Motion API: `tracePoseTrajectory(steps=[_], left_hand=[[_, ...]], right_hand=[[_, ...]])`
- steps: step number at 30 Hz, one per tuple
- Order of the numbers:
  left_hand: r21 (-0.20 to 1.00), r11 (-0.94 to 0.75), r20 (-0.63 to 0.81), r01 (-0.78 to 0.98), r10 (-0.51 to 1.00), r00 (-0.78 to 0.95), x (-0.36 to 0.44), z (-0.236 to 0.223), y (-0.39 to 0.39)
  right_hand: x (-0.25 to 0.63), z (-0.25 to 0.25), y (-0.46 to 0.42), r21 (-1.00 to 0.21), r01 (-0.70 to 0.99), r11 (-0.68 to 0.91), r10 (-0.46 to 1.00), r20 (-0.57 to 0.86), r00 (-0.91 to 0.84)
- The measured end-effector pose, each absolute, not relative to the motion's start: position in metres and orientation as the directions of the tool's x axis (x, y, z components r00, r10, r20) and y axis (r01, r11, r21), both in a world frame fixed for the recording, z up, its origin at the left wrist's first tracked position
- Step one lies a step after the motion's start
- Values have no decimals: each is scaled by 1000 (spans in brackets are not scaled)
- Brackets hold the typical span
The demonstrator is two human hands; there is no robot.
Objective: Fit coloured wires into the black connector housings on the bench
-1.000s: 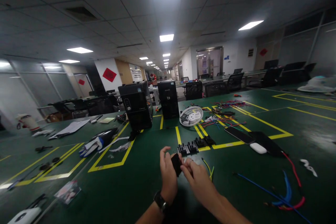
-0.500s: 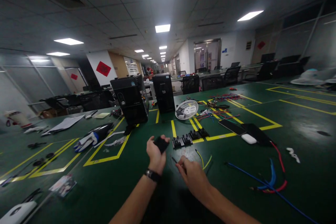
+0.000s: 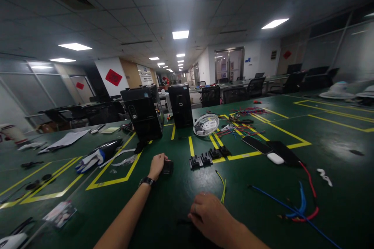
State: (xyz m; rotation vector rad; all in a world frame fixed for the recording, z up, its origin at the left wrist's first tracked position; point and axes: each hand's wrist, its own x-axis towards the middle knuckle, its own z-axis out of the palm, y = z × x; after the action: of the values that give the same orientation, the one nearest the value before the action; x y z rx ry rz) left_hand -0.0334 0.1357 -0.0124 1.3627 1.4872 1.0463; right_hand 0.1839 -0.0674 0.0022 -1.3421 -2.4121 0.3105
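Note:
My left hand (image 3: pixel 157 165), with a dark watch at the wrist, is closed at the left side of a small black block (image 3: pixel 167 167) low over the green tabletop. Its fingers touch the block's edge. Nearer to me, my right hand (image 3: pixel 207 211) is closed, fingers curled down. A slim dark piece (image 3: pixel 184 221) sticks out left of its fingertips, too blurred to name. Beyond the hands stands a row of black clip-like parts (image 3: pixel 206 158). Just past my right hand lies a yellow-green wire (image 3: pixel 222 186).
Two black computer towers (image 3: pixel 142 114) stand at the back, beside a white plastic basket (image 3: pixel 210 125). Loose coloured wires (image 3: pixel 245 128) lie behind. On the right are a dark phone (image 3: pixel 256 144), a white case (image 3: pixel 275 158) and a blue cable (image 3: pixel 283 200); on the left, a glove (image 3: pixel 92 160).
My hands have moved apart. The left turned over and carried the black block left, down to the tabletop. The right moved back toward me with the slim dark piece.

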Motion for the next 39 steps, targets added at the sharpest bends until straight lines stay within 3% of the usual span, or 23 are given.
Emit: tracePoseTrajectory(steps=[4,7,9,12,15,20,26,29,33,39], left_hand=[[886,-76,124,458,990,-74,-37,-6,138],[821,-233,263,522,965,16,-27,3,126],[754,-372,331,542,927,176,-12,7,116],[549,-636,357,542,765,536,18,3,103],[436,-722,327,538,683,653,43,-10,97],[558,-670,369,489,728,577,51,-22,80],[717,-592,423,369,790,445,34,-18,39],[803,-515,401,301,839,367,29,-21,31],[869,-452,357,200,854,379,28,-23,34],[900,-420,337,113,837,431,30,-25,38]], right_hand=[[226,16,-52,-315,803,507,861,226,-455],[261,24,-44,-338,793,508,861,158,-484],[275,27,-42,-375,766,521,845,101,-525],[283,29,-43,-435,735,521,831,61,-553],[285,30,-44,-477,724,498,835,36,-550],[293,29,-43,-529,716,455,843,-3,-538],[312,35,-42,-497,777,387,917,121,-379],[324,36,-44,-501,792,348,930,79,-358],[323,30,-47,-503,796,337,909,-46,-414],[301,31,-46,-504,779,373,890,-42,-454]])
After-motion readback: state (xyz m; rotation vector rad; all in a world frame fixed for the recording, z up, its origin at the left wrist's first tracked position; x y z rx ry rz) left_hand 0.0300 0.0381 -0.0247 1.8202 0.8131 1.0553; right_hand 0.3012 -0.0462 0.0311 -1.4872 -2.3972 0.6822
